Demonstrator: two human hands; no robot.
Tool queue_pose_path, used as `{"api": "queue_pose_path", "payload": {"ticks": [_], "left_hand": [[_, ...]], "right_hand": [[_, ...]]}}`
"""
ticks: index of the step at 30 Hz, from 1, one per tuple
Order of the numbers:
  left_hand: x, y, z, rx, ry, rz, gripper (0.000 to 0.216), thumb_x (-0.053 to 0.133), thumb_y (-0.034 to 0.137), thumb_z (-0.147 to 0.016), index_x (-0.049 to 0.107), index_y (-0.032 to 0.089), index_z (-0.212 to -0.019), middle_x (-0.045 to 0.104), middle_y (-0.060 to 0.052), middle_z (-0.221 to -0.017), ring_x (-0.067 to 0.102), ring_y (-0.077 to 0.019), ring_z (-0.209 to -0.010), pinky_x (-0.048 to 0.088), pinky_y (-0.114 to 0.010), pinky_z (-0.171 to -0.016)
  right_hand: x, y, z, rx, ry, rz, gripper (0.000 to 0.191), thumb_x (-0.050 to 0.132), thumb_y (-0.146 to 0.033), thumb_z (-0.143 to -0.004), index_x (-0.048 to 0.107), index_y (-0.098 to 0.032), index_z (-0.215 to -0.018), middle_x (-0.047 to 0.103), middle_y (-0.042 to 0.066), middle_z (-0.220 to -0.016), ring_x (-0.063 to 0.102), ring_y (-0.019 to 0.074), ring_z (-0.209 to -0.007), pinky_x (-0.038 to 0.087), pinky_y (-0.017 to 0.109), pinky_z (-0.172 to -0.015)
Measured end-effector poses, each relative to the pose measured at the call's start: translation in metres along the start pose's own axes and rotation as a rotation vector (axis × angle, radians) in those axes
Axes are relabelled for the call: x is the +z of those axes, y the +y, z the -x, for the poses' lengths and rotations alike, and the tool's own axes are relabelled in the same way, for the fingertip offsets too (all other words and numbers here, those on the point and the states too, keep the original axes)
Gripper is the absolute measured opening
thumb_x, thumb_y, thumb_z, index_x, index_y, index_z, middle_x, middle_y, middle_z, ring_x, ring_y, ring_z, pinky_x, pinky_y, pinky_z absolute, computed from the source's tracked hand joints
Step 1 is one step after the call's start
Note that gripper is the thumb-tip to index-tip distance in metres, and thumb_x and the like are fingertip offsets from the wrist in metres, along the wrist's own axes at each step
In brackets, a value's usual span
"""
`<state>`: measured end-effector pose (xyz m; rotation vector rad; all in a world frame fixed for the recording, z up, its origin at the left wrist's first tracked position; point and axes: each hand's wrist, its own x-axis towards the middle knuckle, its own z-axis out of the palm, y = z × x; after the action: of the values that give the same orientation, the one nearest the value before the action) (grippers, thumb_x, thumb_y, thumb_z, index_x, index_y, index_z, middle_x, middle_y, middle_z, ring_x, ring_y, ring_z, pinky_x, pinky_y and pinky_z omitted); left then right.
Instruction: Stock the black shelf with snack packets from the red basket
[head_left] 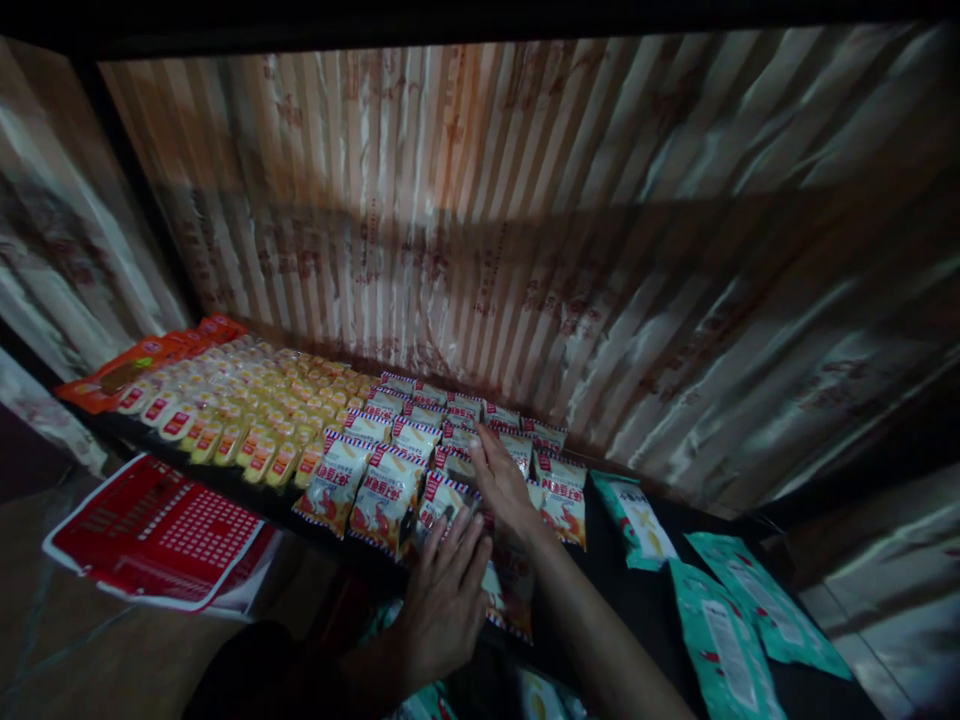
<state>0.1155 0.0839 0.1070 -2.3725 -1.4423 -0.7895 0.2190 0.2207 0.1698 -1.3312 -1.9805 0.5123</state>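
My left hand [448, 600] lies over a small snack packet [441, 492] in the front row, fingers stretched out across its lower part. Further back, my right hand [502, 485] reaches over the same group with its fingers extended, touching or just above the packets there; its thumb side is partly hidden. Rows of matching white, red and orange snack packets [386, 495] stand around both hands. To the right of my right wrist is another such packet [561, 490]. Part of a packet [510, 590] shows below my right forearm.
Rows of yellow cups [259, 440] and orange packets [127, 370] fill the left of the black shelf [607, 600]. Green bags [724, 640] lie on the right. Striped wrapping [450, 220] forms the back. A red bag [165, 530] sits below, left.
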Motion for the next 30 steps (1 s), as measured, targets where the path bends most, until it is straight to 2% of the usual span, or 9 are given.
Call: {"api": "queue_pose_path", "payload": {"ticks": [5, 11, 17, 21, 24, 27, 30], "left_hand": [[0.014, -0.010, 0.001, 0.001, 0.030, -0.035, 0.054, 0.043, 0.035, -0.089, 0.035, 0.018, -0.141, 0.024, -0.004, -0.153, 0.015, -0.0256, -0.142, 0.013, -0.041, -0.114], [0.025, -0.022, -0.002, -0.065, 0.022, 0.019, 0.047, 0.045, 0.037, -0.088, 0.047, 0.019, -0.132, 0.030, -0.006, -0.151, 0.019, -0.0266, -0.141, 0.019, -0.043, -0.113], [0.029, -0.029, -0.001, -0.065, 0.079, 0.011, 0.043, 0.048, 0.036, -0.086, 0.053, 0.019, -0.125, 0.042, -0.007, -0.144, 0.022, -0.0267, -0.140, 0.020, -0.041, -0.112], [0.028, -0.030, -0.003, -0.073, 0.086, 0.022, 0.043, 0.049, 0.036, -0.086, 0.054, 0.019, -0.124, 0.039, -0.008, -0.146, 0.022, -0.0273, -0.140, 0.019, -0.042, -0.112], [0.027, -0.031, -0.005, -0.069, 0.084, 0.028, 0.048, 0.048, 0.036, -0.087, 0.048, 0.019, -0.131, 0.035, -0.008, -0.148, 0.020, -0.0276, -0.140, 0.018, -0.042, -0.112], [0.027, -0.032, -0.005, -0.064, 0.080, 0.022, 0.052, 0.047, 0.037, -0.087, 0.043, 0.020, -0.136, 0.035, -0.006, -0.148, 0.019, -0.0272, -0.141, 0.017, -0.042, -0.113], [0.030, -0.033, -0.004, -0.071, 0.069, 0.026, 0.051, 0.047, 0.038, -0.086, 0.044, 0.020, -0.135, 0.036, -0.006, -0.148, 0.019, -0.0269, -0.141, 0.016, -0.043, -0.113]], "right_hand": [[0.021, 0.005, -0.031, -0.021, -0.142, 0.116, 0.066, 0.020, -0.057, -0.092, 0.046, -0.015, -0.135, 0.048, 0.011, -0.140, 0.036, 0.0246, -0.134, 0.026, 0.044, -0.112], [0.047, 0.003, -0.047, 0.006, -0.218, 0.257, 0.060, 0.020, -0.044, -0.094, 0.041, -0.009, -0.138, 0.047, 0.013, -0.140, 0.035, 0.0237, -0.134, 0.021, 0.041, -0.113], [0.068, 0.001, -0.053, 0.097, -0.197, 0.375, 0.058, 0.024, -0.041, -0.094, 0.040, -0.007, -0.138, 0.047, 0.017, -0.139, 0.035, 0.0265, -0.134, 0.021, 0.044, -0.112], [0.070, 0.007, -0.057, 0.166, -0.214, 0.355, 0.063, 0.023, -0.049, -0.094, 0.031, -0.011, -0.143, 0.039, 0.016, -0.145, 0.027, 0.0272, -0.138, 0.017, 0.047, -0.112], [0.065, 0.014, -0.062, 0.208, -0.239, 0.322, 0.066, 0.025, -0.054, -0.092, 0.029, -0.014, -0.145, 0.034, 0.015, -0.148, 0.022, 0.0296, -0.140, 0.018, 0.051, -0.111], [0.061, 0.017, -0.065, 0.261, -0.267, 0.345, 0.063, 0.031, -0.054, -0.091, 0.032, -0.020, -0.144, 0.037, 0.014, -0.147, 0.024, 0.0316, -0.139, 0.020, 0.053, -0.109], [0.061, 0.015, -0.064, 0.293, -0.274, 0.355, 0.061, 0.031, -0.055, -0.090, 0.034, -0.024, -0.143, 0.038, 0.013, -0.146, 0.024, 0.0336, -0.138, 0.018, 0.059, -0.107]]}}
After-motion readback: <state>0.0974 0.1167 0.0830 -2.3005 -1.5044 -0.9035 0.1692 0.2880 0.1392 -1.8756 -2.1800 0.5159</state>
